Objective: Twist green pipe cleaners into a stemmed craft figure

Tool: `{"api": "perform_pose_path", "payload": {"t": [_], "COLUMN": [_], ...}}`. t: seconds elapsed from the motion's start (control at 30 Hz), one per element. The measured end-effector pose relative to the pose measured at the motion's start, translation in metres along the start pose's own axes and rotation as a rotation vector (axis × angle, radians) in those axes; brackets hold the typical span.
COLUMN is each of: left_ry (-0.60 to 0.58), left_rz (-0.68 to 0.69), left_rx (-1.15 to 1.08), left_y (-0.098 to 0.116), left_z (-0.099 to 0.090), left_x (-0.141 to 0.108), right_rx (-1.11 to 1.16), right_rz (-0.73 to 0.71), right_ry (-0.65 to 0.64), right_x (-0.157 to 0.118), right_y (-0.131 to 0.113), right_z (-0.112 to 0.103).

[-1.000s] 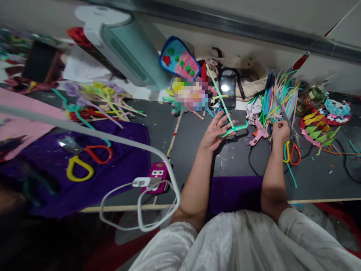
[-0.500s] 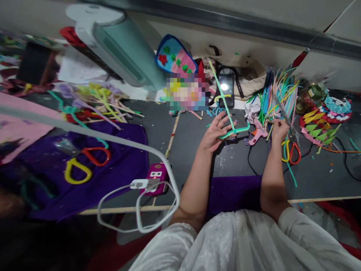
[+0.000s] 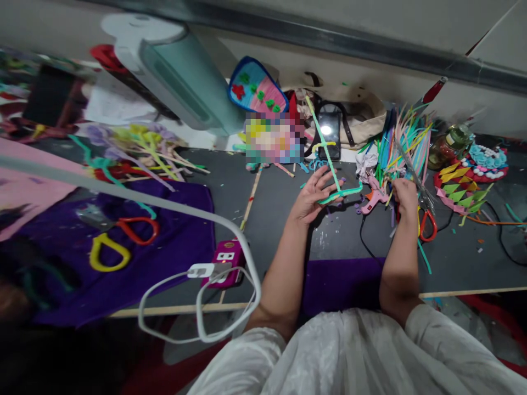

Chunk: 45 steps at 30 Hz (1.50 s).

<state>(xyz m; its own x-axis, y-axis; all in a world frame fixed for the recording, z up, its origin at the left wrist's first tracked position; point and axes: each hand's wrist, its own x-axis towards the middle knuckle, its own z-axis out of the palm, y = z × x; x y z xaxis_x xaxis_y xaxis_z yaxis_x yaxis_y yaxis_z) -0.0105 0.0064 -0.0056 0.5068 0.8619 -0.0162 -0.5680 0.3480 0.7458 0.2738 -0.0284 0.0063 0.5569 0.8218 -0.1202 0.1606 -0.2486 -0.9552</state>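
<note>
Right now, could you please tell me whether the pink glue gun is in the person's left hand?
No, the left hand holds a green pipe-cleaner piece, while the pink glue gun lies on the dark table.

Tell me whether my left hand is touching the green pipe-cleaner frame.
Touching: the head view shows the left hand holding the green pipe-cleaner frame up at its lower end.

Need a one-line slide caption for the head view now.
Left hand holding a green-and-yellow pipe-cleaner shape; right hand between the glue gun and scissors.
</note>
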Motion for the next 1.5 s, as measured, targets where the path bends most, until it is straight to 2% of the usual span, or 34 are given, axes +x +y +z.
{"api": "perform_pose_path", "payload": {"t": [0.1,0.13,0.3,0.47,0.57,0.83,0.97,1.0,1.07,1.17,1.23,1.33,1.5], "left_ry": [0.014,0.024,0.051,0.063,0.074,0.082,0.089,0.088,0.081,0.066,0.08,0.105,0.095], "left_rz": [-0.001,0.001,0.021,0.019,0.032,0.049,0.068,0.068,0.064,0.065,0.066,0.066,0.076], "left_rx": [-0.002,-0.002,-0.012,-0.031,-0.029,-0.022,-0.017,-0.015,-0.017,-0.043,-0.057,-0.061,-0.078], "left_y": [0.002,0.002,0.005,0.006,0.006,0.005,0.003,0.003,0.002,0.001,0.002,0.005,0.009], "left_z": [0.0,0.0,-0.001,-0.001,-0.001,-0.003,-0.002,-0.002,-0.002,-0.002,-0.002,-0.003,-0.003], "left_x": [-0.001,-0.001,-0.001,0.0,0.0,0.001,0.002,0.002,0.003,0.004,0.004,0.003,0.0], "right_rx": [0.279,0.334,0.471,0.406,0.344,0.175,0.05,0.026,0.0,-0.036,-0.083,-0.168,-0.219], "right_rz": [0.115,0.131,0.105,0.081,0.095,0.095,0.08,0.07,0.054,0.042,0.033,0.029,0.048], "right_ry": [-0.386,-0.477,-0.675,-0.827,-1.007,-1.476,-1.794,-1.829,-1.796,-1.648,-1.558,-1.493,-1.317], "right_x": [-0.01,-0.013,-0.027,-0.047,-0.057,-0.085,-0.104,-0.108,-0.114,-0.115,-0.112,-0.102,-0.089], "right_y": [-0.011,-0.015,-0.031,-0.035,-0.034,-0.043,-0.046,-0.045,-0.043,-0.041,-0.041,-0.042,-0.043], "right_z": [-0.007,-0.008,0.003,0.037,0.053,0.077,0.101,0.107,0.117,0.122,0.119,0.107,0.09]}}
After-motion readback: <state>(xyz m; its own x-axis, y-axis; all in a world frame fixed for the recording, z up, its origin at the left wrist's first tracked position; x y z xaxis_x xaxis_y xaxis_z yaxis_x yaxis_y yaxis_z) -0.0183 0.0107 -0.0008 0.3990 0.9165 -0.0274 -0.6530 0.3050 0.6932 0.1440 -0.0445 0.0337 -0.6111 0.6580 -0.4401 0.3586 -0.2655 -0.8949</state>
